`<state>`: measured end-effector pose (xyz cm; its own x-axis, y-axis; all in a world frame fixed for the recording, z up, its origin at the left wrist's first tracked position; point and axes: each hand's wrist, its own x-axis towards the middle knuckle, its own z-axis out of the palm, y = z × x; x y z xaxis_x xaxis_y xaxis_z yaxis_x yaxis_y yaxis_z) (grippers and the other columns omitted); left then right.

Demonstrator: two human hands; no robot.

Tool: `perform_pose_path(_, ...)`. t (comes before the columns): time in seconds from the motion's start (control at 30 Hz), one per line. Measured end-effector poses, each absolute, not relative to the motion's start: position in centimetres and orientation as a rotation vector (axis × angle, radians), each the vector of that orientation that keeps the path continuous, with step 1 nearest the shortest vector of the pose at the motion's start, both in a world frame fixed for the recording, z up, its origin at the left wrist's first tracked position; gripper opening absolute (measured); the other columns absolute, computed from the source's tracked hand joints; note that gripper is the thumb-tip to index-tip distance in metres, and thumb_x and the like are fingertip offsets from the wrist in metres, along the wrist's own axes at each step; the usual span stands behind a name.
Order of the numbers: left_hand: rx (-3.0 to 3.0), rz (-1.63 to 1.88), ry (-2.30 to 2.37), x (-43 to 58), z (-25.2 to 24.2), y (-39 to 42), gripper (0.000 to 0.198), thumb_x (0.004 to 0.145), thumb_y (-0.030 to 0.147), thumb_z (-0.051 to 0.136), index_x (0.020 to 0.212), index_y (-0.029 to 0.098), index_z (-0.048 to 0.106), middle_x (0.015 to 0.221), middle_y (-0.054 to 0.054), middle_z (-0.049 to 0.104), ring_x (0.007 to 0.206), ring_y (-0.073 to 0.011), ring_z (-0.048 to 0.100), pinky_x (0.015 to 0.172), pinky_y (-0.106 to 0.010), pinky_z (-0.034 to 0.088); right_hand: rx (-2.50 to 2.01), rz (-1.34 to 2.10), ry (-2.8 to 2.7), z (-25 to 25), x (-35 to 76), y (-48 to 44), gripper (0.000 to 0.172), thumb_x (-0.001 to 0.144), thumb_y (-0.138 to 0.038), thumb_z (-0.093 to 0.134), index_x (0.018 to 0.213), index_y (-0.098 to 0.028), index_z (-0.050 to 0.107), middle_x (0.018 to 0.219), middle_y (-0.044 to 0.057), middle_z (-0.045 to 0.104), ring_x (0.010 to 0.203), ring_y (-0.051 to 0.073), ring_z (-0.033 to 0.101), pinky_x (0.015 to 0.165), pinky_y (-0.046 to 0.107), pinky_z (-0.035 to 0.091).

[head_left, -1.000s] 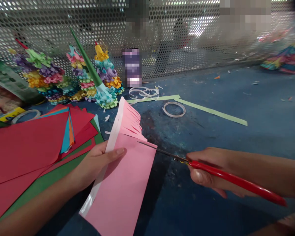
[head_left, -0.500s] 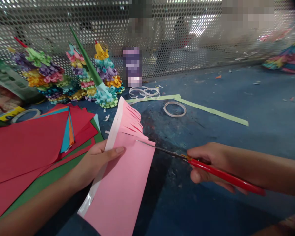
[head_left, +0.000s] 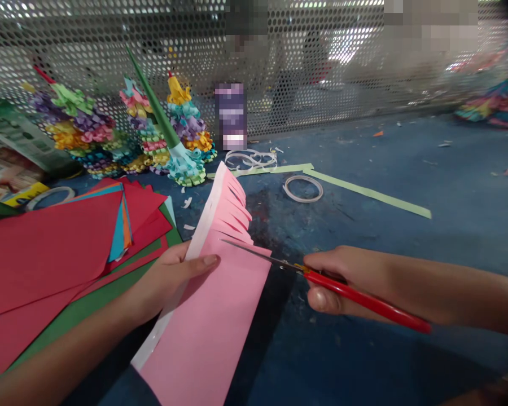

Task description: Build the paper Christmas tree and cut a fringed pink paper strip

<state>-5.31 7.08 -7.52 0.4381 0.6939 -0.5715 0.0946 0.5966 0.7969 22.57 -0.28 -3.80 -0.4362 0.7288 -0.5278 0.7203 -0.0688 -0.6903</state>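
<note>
My left hand [head_left: 175, 276] pinches a pink paper sheet [head_left: 220, 316] by its left edge, thumb on top. A white tape strip [head_left: 203, 225] runs along that edge. The upper part of the sheet is cut into a fringe of narrow strips [head_left: 235, 206] that curl to the right. In my right hand [head_left: 334, 282] are red-handled scissors [head_left: 364, 299], with fingers wrapped round the handles. Their blades lie across the pink sheet just below the fringe, tips pointing left toward the tape strip, above my left thumb.
Red, green, blue and orange paper sheets [head_left: 51, 248] lie stacked at left. Several fringed paper cones [head_left: 186, 163] stand behind them against a perforated metal panel [head_left: 342, 73]. Pale green strips [head_left: 372, 197], a white ring [head_left: 302, 189] and white curls [head_left: 249, 159] lie on the blue surface.
The scissors have moved left, their blades reaching farther across the pink sheet, and my right hand has come closer to it. My left hand keeps its grip.
</note>
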Motion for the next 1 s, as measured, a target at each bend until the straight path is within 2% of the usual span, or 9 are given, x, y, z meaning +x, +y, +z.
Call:
perform_pose_path(0.3,0.865,0.438,1.068,-5.3,-7.3,7.1,0.023,0.068,0.031,0.084,0.080,0.015,0.073,0.066,-0.007,0.075,0.056,-0.0205,0.069,0.056,-0.028,0.055,-1.898,1.708,-1.864,-4.4,21.7,0.4,0.045,0.077,-0.062,0.067,0.072,-0.020,0.049,0.053,-0.007,0.045,0.044,0.009,0.043,0.042,0.019,0.030)
perform_pose_path(0.6,0.887,0.402,1.047,-5.4,-7.3,7.1,0.021,0.072,0.031,0.080,0.082,0.014,0.073,0.074,-0.010,0.076,0.062,-0.0235,0.071,0.059,-0.030,0.055,-1.575,1.487,-2.194,-4.0,21.7,0.3,0.041,0.088,-0.059,0.056,0.078,-0.020,0.048,0.065,-0.004,0.048,0.056,0.010,0.041,0.051,0.022,0.029)
perform_pose_path(0.83,0.873,0.417,1.038,-5.6,-7.6,7.3,0.025,0.069,0.032,0.082,0.082,0.013,0.071,0.079,-0.011,0.076,0.066,-0.0251,0.071,0.062,-0.032,0.056,-1.740,1.723,-1.955,-3.8,20.8,1.1,0.047,0.079,-0.064,0.063,0.075,-0.021,0.046,0.056,-0.007,0.044,0.048,0.009,0.042,0.046,0.021,0.030)
perform_pose_path(1.0,0.854,0.393,1.038,-5.9,-7.8,7.5,0.023,0.068,0.031,0.083,0.078,0.014,0.071,0.074,-0.010,0.076,0.059,-0.0234,0.070,0.056,-0.030,0.055,-1.808,1.636,-1.942,-4.9,20.7,1.4,0.051,0.072,-0.066,0.067,0.067,-0.020,0.047,0.056,-0.006,0.043,0.049,0.009,0.040,0.044,0.021,0.028)
